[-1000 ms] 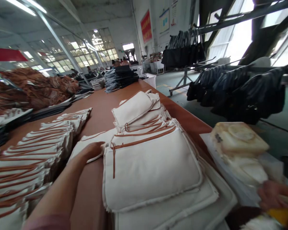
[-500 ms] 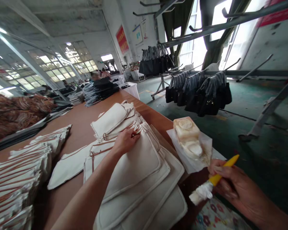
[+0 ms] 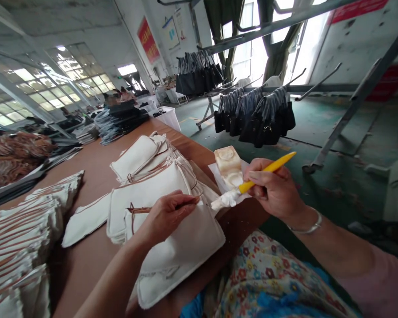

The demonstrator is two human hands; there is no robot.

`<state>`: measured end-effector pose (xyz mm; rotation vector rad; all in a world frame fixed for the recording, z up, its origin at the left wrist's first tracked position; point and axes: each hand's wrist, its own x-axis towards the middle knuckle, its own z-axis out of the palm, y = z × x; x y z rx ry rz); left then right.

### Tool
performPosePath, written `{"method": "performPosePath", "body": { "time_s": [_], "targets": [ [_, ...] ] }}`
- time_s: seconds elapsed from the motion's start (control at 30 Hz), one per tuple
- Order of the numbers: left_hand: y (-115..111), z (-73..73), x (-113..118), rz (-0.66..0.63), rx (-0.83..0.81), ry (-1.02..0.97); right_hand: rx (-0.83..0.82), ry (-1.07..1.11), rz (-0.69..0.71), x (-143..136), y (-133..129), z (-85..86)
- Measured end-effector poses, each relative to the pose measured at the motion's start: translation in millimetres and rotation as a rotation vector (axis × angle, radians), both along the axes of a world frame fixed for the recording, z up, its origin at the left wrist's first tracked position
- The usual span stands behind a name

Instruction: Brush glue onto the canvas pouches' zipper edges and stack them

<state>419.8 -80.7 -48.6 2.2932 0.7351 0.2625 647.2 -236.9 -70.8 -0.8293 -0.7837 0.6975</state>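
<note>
My right hand [image 3: 275, 190] holds a brush [image 3: 279, 162] by its yellow handle. Its bristle end, thick with white paste, points left, close to the edge of the cream bag pieces. Fingers pinched together, my left hand [image 3: 169, 216] grips the upper edge of a cream bag piece [image 3: 192, 238] in front of me. Beyond it lies a stack of similar cream pieces [image 3: 159, 179] with brown edges and thin brown straps. Just behind the brush, a stained plastic container [image 3: 227, 161] of white paste stands on a white sheet [image 3: 217, 172].
Rows of cream pieces with brown edging [image 3: 29, 238] cover the left of the brown table [image 3: 96, 163]. Brown bundles [image 3: 16, 154] and dark stacks [image 3: 122, 117] lie farther back. Beyond the table's right edge stands a metal rack [image 3: 351, 110] with black bags [image 3: 255, 123].
My right hand has raised the brush and brought it left, to the edge of the cream pieces. My left hand has shifted nearer; the fanned pieces under it now lie differently. The view has turned.
</note>
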Motion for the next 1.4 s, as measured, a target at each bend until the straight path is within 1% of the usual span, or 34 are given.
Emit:
{"method": "performPosePath", "body": {
  "time_s": [0.07, 0.13, 0.23, 0.27, 0.33, 0.4, 0.47, 0.53, 0.57, 0.63, 0.7, 0.77, 0.83, 0.9, 0.97, 1.03, 1.1, 1.17, 1.2, 1.27, 1.33, 1.37, 1.4],
  "targets": [
    [-16, 0.4, -2, -0.031, 0.015, -0.002, 0.038, -0.163, -0.001, -4, 1, 4.1],
    [-27, 0.2, -4, -0.064, -0.008, 0.003, 0.064, -0.359, -0.014, -8, 0, 4.5],
    [-40, 0.3, -8, -0.083, -0.050, -0.003, 0.095, -0.618, -0.090, -10, -3, 4.3],
    [-43, 0.7, -9, -0.079, -0.061, -0.010, 0.103, -0.657, -0.132, -9, -6, 4.8],
    [-50, 1.7, -11, -0.075, -0.080, -0.018, 0.112, -0.645, -0.196, -9, -12, 6.5],
    [-56, 2.3, -12, -0.087, -0.090, -0.024, 0.104, -0.610, -0.178, -10, -18, 7.9],
    [-63, 2.0, -13, -0.101, -0.076, -0.037, 0.098, -0.645, -0.113, -10, -23, 8.2],
    [-71, 0.8, -13, -0.108, -0.048, -0.055, 0.090, -0.689, -0.127, -8, -26, 6.8],
    [-75, 0.1, -14, -0.111, -0.031, -0.064, 0.081, -0.678, -0.160, -5, -26, 5.7],
    [-84, -1.0, -14, -0.121, 0.003, -0.081, 0.059, -0.569, -0.204, 0, -26, 2.3],
    [-91, -1.4, -15, -0.131, 0.038, -0.098, 0.037, -0.428, -0.156, 2, -24, -2.2],
    [-97, -1.3, -15, -0.136, 0.073, -0.114, 0.012, -0.303, -0.052, -1, -21, -6.8],
    [-99, -1.0, -16, -0.125, 0.105, -0.132, -0.023, -0.194, 0.080, -8, -19, -9.7],
    [-100, -1.0, -17, -0.105, 0.126, -0.147, -0.054, -0.069, 0.228, -15, -20, -9.3],
    [-101, -1.4, -18, -0.097, 0.125, -0.152, -0.073, 0.043, 0.332, -18, -22, -6.4],
    [-101, -2.3, -19, -0.105, 0.113, -0.147, -0.073, 0.115, 0.347, -15, -24, -3.3],
    [-102, -3.5, -21, -0.110, 0.112, -0.144, -0.056, 0.143, 0.287, -10, -24, -3.3],
    [-101, -5.1, -22, -0.109, 0.116, -0.141, -0.042, 0.160, 0.216, -9, -22, -7.0],
    [-101, -5.8, -22, -0.107, 0.117, -0.141, -0.050, 0.164, 0.217, -10, -21, -9.7],
    [-100, -6.4, -22, -0.107, 0.107, -0.143, -0.083, 0.182, 0.295, -16, -19, -14.5],
    [-99, -3.8, -20, -0.113, 0.089, -0.151, -0.089, 0.235, 0.393, -21, -19, -15.4],
    [-98, -0.4, -18, -0.118, 0.080, -0.160, -0.072, 0.277, 0.410, -21, -20, -14.0],
    [-97, 4.6, -17, -0.130, 0.072, -0.170, -0.044, 0.321, 0.392, -19, -21, -11.3]
  ]
}}
